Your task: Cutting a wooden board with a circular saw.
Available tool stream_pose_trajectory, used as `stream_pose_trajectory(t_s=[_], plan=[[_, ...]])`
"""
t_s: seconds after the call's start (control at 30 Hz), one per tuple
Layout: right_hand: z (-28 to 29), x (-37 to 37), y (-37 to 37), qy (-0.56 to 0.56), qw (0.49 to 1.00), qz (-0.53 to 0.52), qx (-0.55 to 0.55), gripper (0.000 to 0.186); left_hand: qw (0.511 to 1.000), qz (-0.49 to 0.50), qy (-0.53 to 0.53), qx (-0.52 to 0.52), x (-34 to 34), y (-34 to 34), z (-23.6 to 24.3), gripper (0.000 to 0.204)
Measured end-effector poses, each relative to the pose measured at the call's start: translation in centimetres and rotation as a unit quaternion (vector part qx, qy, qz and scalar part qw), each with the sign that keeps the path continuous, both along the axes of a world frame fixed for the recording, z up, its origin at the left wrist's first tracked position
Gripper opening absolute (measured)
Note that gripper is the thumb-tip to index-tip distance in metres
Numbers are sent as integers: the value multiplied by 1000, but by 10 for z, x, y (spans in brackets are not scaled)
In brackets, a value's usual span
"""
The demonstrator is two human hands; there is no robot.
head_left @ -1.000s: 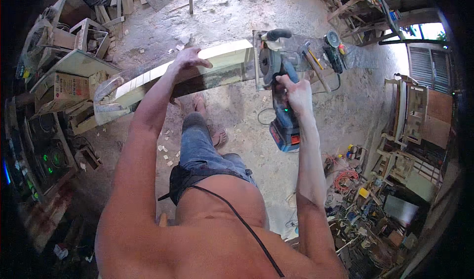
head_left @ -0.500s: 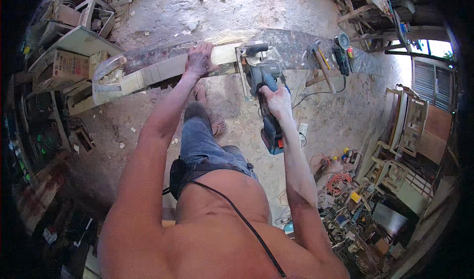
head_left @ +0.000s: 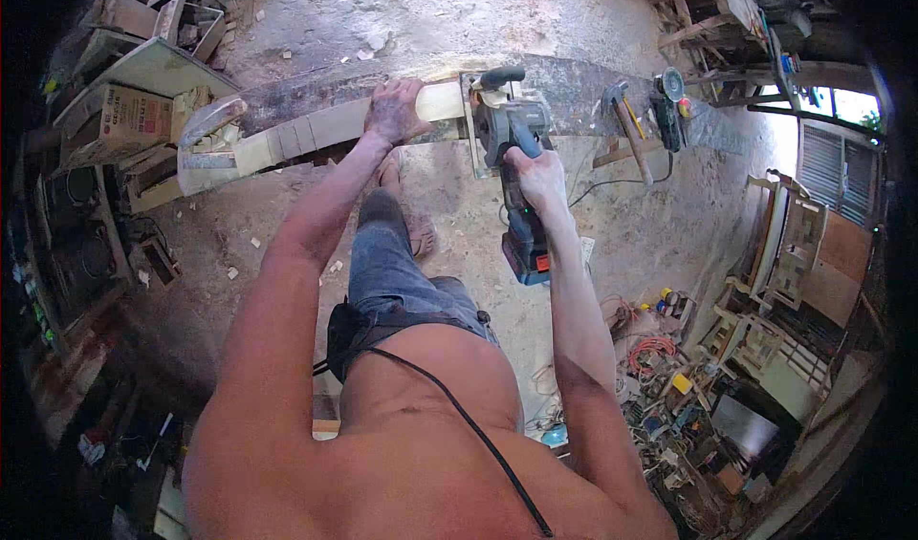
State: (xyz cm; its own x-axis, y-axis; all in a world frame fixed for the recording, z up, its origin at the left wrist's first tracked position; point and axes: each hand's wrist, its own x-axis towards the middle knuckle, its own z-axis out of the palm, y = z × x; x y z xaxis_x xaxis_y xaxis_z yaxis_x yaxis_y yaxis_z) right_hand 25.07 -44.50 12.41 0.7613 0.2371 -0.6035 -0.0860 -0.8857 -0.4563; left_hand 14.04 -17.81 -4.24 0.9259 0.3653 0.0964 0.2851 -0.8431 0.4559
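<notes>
My right hand [head_left: 538, 174] is wrapped round the rear handle of a cordless circular saw [head_left: 507, 124], its battery hanging toward me. The saw's base plate rests across the right part of a pale, slightly curved wooden plank [head_left: 442, 102]. The blade is hidden under the guard. Just left of the saw, my left hand [head_left: 394, 112] holds the plank down, fingers over its far edge and thumb toward the saw. Several cross lines divide the plank's left portion. Beneath it is a long, dark, worn workbench [head_left: 583, 76].
On the bench's right lie a hammer [head_left: 628, 131] and an angle grinder [head_left: 668, 110] with a trailing cord. A cardboard box [head_left: 134, 119] and wood scraps crowd the left. Tools and a coiled orange cable [head_left: 652, 352] clutter the floor at lower right. My foot [head_left: 422, 239] is below the bench.
The saw and my right hand have moved slightly away from me across the plank. My left hand keeps nearly the same place on the wood.
</notes>
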Motion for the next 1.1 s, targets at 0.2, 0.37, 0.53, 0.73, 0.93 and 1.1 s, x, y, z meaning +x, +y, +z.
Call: stream_pose_trajectory(t_s=[0.2, 0.37, 0.53, 0.73, 0.93, 1.1], plan=[[-2, 19, 22, -45, 999, 28, 12, 59, 1000, -1, -18, -1, -2, 2, 0, 77], [-5, 38, 32, -42, 998, 39, -1, 57, 1000, -9, 1, -9, 0, 0, 7, 74], [-8, 49, 49, -63, 997, 49, 7, 60, 1000, -10, -22, -12, -3, 2, 5, 72], [6, 63, 67, -59, 995, 76, 5, 62, 1000, -7, -17, -25, -2, 3, 1, 79], [47, 69, 50, -78, 994, 4, 75, 54, 997, -35, 66, -34, 9, 14, -1, 94], [100, 43, 7, -104, 975, -32, 195, 42, 942, -75, 251, -210, 53, 99, 2, 114]])
